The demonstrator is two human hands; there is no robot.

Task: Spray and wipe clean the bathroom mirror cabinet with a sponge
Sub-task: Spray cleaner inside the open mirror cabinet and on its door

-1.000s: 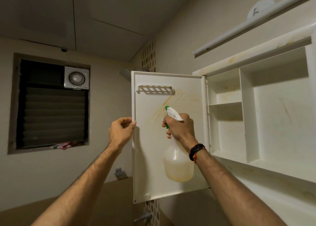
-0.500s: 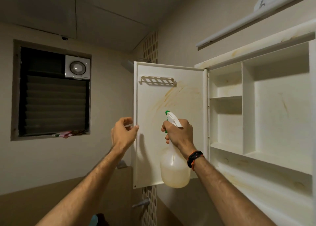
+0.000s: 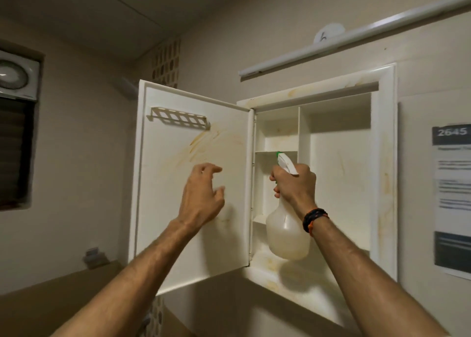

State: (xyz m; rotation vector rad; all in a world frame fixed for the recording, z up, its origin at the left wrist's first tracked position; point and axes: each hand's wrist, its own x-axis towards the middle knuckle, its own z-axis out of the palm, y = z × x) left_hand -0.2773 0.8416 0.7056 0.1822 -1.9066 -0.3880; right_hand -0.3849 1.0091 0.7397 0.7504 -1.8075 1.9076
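Observation:
The white mirror cabinet point(image 3: 384, 158) hangs open on the wall, its shelves bare and streaked with yellow-brown stains. Its door point(image 3: 178, 209) swings out to the left, the inner face stained below a small slotted rack point(image 3: 178, 116). My right hand point(image 3: 295, 181) grips the neck of a translucent spray bottle point(image 3: 286, 237) with a white and green trigger head, held in front of the cabinet's left compartments. My left hand point(image 3: 201, 196) hovers in front of the door's inner face, fingers loosely spread, holding nothing. No sponge is in view.
A tube light point(image 3: 356, 34) runs above the cabinet. A printed notice point(image 3: 452, 196) is stuck on the wall to the right. At far left are a louvred window point(image 3: 15, 153) and an exhaust fan point(image 3: 15, 75). A tiled ledge lies below left.
My left hand has let go of the door's edge and moved right, in front of the door. The bottle has shifted right, from the door to the cabinet interior. The view has turned right.

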